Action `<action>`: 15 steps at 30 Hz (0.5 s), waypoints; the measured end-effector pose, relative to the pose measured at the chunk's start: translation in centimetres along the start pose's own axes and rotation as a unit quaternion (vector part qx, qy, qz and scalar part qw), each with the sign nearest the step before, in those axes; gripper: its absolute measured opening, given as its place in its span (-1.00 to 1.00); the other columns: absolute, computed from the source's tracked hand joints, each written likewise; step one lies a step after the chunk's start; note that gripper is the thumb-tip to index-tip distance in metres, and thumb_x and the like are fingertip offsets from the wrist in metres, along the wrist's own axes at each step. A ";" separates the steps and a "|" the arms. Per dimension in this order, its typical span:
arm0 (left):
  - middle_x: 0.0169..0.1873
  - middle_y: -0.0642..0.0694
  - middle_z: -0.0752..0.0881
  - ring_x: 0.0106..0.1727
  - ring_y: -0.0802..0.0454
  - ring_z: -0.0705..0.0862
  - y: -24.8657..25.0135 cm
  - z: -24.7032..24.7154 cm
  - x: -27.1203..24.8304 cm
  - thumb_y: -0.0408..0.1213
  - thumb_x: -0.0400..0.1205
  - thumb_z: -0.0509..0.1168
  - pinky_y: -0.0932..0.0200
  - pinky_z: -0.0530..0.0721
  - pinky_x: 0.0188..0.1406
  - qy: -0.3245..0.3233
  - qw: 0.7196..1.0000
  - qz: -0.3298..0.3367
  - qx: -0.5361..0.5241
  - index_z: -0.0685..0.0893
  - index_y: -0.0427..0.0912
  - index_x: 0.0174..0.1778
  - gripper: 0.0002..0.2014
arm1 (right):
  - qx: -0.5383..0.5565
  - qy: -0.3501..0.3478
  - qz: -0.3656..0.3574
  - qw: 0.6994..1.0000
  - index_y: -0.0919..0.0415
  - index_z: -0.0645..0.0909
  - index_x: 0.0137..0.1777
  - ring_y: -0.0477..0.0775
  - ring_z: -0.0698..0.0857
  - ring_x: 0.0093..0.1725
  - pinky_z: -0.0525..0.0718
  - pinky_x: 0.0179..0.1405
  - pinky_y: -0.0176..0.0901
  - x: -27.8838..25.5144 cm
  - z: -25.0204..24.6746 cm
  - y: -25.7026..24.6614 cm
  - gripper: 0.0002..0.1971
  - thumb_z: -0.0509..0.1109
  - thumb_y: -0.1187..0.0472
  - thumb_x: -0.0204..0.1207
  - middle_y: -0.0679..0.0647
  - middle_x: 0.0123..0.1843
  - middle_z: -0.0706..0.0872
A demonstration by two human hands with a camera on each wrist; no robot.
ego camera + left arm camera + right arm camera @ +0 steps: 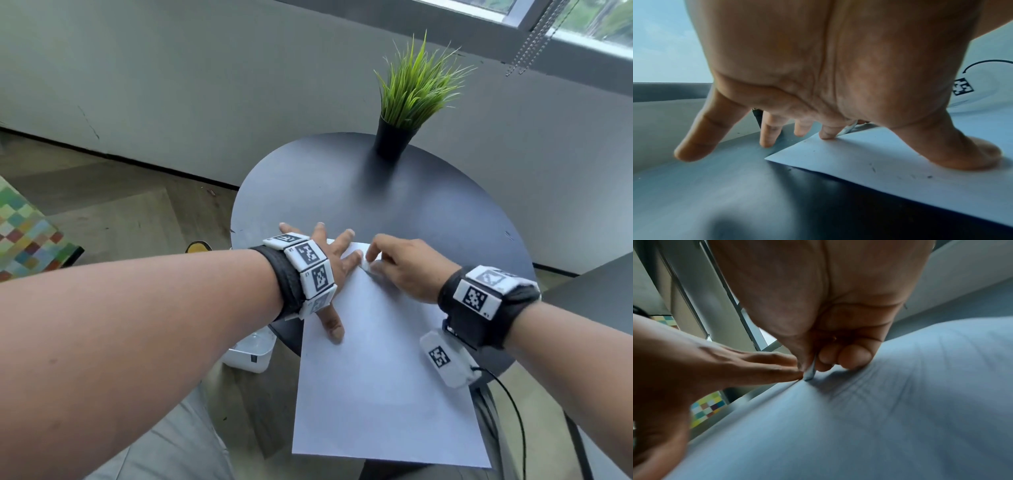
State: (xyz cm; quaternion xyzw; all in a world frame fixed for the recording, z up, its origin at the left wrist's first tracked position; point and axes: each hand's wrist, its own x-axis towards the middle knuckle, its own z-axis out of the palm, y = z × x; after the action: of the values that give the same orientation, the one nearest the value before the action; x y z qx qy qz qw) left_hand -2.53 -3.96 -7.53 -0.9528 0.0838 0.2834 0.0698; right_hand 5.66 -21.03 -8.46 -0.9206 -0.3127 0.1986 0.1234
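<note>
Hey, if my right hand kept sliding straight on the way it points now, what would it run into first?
The left hand: its fingers lie right in front of the right hand, seemingly touching the small pale piece that it pinches over the paper.

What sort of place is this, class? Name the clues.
Probably an office or home lounge corner: a small round dark table, a potted grass plant and a window above wood flooring.
</note>
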 end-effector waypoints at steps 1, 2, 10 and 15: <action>0.78 0.04 -0.25 0.75 -0.39 -0.11 0.0 -0.1 -0.1 0.62 0.14 0.47 -0.91 0.24 0.26 -0.006 1.000 0.005 -0.005 -0.24 0.08 0.79 0.48 | -0.004 -0.011 -0.004 1.000 -0.15 0.47 -0.03 0.07 0.63 -0.13 0.56 -0.22 -0.18 -0.3 0.1 -0.3 -0.96 0.28 -0.01 0.63 -0.09 -0.17 0.67; 0.78 0.08 -0.30 0.77 -0.35 -0.17 -0.1 -0.1 -0.1 0.62 0.15 0.46 -0.90 0.24 0.28 -0.007 1.000 0.008 -0.013 -0.27 0.06 0.79 0.49 | -0.004 -0.023 -0.007 1.000 -0.11 0.47 -0.02 0.06 0.64 -0.14 0.52 -0.28 -0.26 -0.5 0.4 -0.3 -0.94 0.28 -0.03 0.64 -0.06 -0.17 0.69; 0.78 0.00 -0.35 0.77 -0.28 -0.32 0.3 -0.4 -0.9 0.52 0.34 0.44 -0.45 0.11 0.61 -0.021 0.999 0.030 -0.011 -0.24 0.03 0.81 0.35 | -0.031 -0.038 -0.111 0.993 -0.03 0.48 0.08 0.09 0.63 -0.08 0.56 -0.05 -0.03 -1.5 1.9 -1.5 -0.84 0.23 -0.05 0.58 -0.05 -0.04 0.70; 0.77 0.00 -0.38 0.77 -0.34 -0.32 0.2 0.0 -0.3 0.55 0.28 0.45 -0.48 0.15 0.61 -0.017 0.999 0.026 -0.020 -0.31 0.02 0.80 0.42 | -0.048 -0.021 -0.064 0.997 0.01 0.47 0.11 0.16 0.63 -0.07 0.58 -0.07 -0.04 -1.0 0.6 -0.9 -0.86 0.25 0.03 0.62 0.01 -0.03 0.70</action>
State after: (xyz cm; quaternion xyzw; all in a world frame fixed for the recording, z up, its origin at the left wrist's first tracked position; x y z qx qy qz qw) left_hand -2.87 -4.07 -7.39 -0.9464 0.1015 0.3032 0.0445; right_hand 4.17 -20.94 -8.36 -0.8993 -0.3824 0.1941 0.0852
